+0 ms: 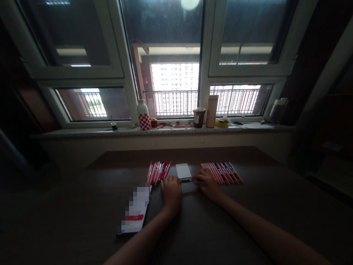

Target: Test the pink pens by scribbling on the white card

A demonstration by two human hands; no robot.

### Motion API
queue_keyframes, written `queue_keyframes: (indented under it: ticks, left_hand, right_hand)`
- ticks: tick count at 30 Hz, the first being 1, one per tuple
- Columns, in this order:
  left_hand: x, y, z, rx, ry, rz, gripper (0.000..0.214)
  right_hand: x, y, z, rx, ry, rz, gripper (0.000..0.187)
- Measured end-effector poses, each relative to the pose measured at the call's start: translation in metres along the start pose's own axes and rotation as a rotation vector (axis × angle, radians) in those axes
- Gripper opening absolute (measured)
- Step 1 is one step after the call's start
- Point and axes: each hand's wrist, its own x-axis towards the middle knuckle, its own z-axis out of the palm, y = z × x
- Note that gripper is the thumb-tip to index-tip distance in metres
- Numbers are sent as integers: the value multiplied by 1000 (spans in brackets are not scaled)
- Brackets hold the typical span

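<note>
Between my two hands lies a dark pen (187,180), level and close to the tabletop. My left hand (171,193) has its fingers closed at the pen's left end, and my right hand (207,183) pinches its right end. Just beyond the pen is a small white pad (183,170). A row of red and pink pens (158,171) lies side by side past my left hand. Next to my right hand is another row of pink, red and black pens (224,173). My fingers partly cover the pen's ends.
A flat white case with a dark edge (134,218), partly blurred out, lies left of my left forearm on the dark table (82,206). On the windowsill behind stand a checkered bottle (143,116), a brown cup (199,117), a tan flask (211,111) and a yellow tape roll (221,123).
</note>
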Motion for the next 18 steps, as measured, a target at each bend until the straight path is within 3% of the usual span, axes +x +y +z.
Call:
queue_keyframes:
  ticks: [9,18]
  left_hand:
    - [-1,1,-1,-138,17,27,12]
    - [-1,2,-3,-189,12,40,16]
  right_hand:
    - [0,1,1,17,-22,17,26]
    - [-1,0,0,-14,-27,7,30]
